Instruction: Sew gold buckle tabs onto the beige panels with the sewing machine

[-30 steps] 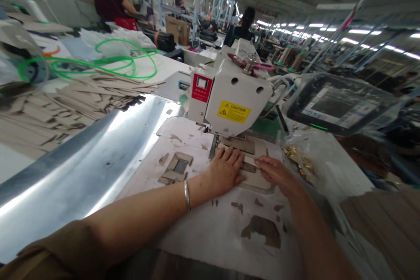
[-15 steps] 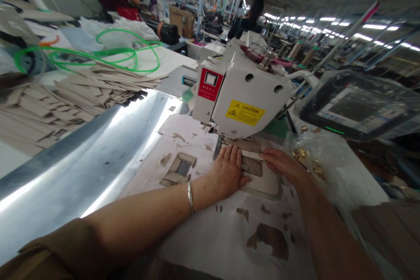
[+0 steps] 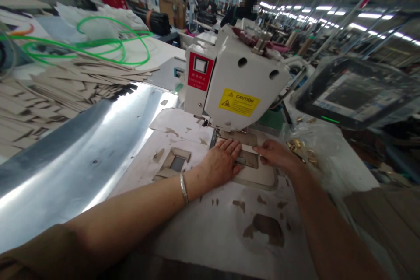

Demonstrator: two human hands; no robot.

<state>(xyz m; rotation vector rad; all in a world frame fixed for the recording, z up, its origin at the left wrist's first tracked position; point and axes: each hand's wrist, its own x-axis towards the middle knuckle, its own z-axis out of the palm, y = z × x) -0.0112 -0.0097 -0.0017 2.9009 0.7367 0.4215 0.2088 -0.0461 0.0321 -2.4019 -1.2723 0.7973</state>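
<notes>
**Observer:** Where did the work lie?

**Recorder:** On a white paper mat, right under the front of the pattern sewing machine head. A pale, round-cornered sewing template sat there, a tan cut piece showing in its slot, its far edge just short of the needle area.

**Observer:** And the hands?

**Recorder:** The left hand, bangle at the wrist, lay flat and open on the near side of the template, fingers spread, closed on nothing. The right hand rested on its right side, fingers along the surface. Its thumb was hidden, so whether it pinched anything I could not tell.

**Observer:** How far along did it look?

**Recorder:** Hard to judge. The tan piece seemed placed, but no stitching could be made out at this blur. A big stack of tan cut pieces lay beyond the polished steel sheet, apparently unworked, and a clear bag of brass fittings sat unopened-looking at the mat's right edge. I could pick out no finished pile.
</notes>
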